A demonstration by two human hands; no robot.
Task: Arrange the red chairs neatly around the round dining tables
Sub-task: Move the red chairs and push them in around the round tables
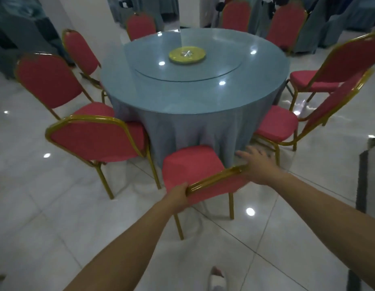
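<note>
A red chair (190, 164) with a gold frame stands right in front of me, its seat close to the blue cloth of the round table (195, 106). My left hand (178, 198) grips the left end of its backrest top rail. My right hand (260, 164) lies over the right end of the rail, fingers stretched forward and blurred. Several more red chairs ring the table: one at the near left (96, 139), one further left (50, 80), two on the right (277, 124) (338, 66), others at the far side.
A glass turntable (182, 70) with a yellow centre disc (187, 54) lies on the table. The floor is glossy white tile (56, 217). A dark edge of another piece of furniture (367, 175) stands at the right. Blue-draped tables fill the background.
</note>
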